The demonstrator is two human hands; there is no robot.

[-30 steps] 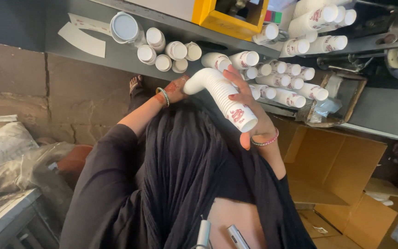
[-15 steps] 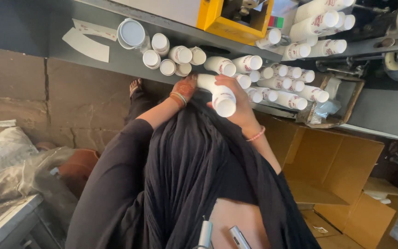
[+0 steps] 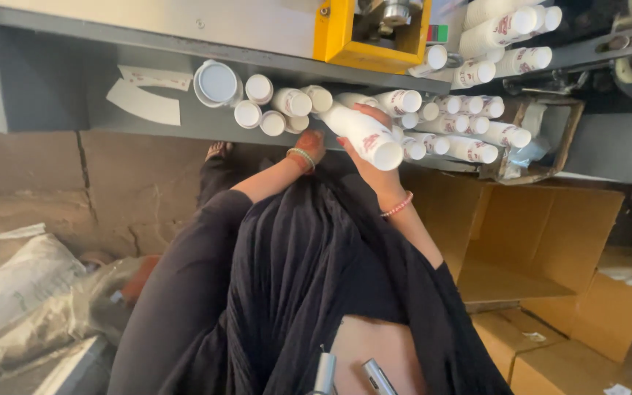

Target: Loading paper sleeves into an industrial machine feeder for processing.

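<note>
**Paper-cup stacks at the grey ledge: one stack in hand**

Grey ledge (image 3: 148, 124), one: carries the cup stock along its length, beneath a yellow machine housing (image 3: 371, 40).

Cardboard boxes (image 3: 535, 241), at least three: open, below the ledge's right end.

Cup stacks (image 3: 469, 121), white with a red print: roughly fifteen to twenty lying on the ledge, rims toward the camera; an exact count is doubtful where they overlap. Three or four more sit on the upper rack at the right corner.

Held stack (image 3: 363, 135), one: lifted just above the ledge's middle. Right hand (image 3: 374, 157) is curled round it from below, fingers closed on the sleeve. Left hand (image 3: 309, 146) rests at the ledge's front edge; its fingers are hidden, so their state cannot be told.

Step judged: gathering stacks. The next move calls for a steady two-handed grip, lest the nested cups slide apart.
</note>
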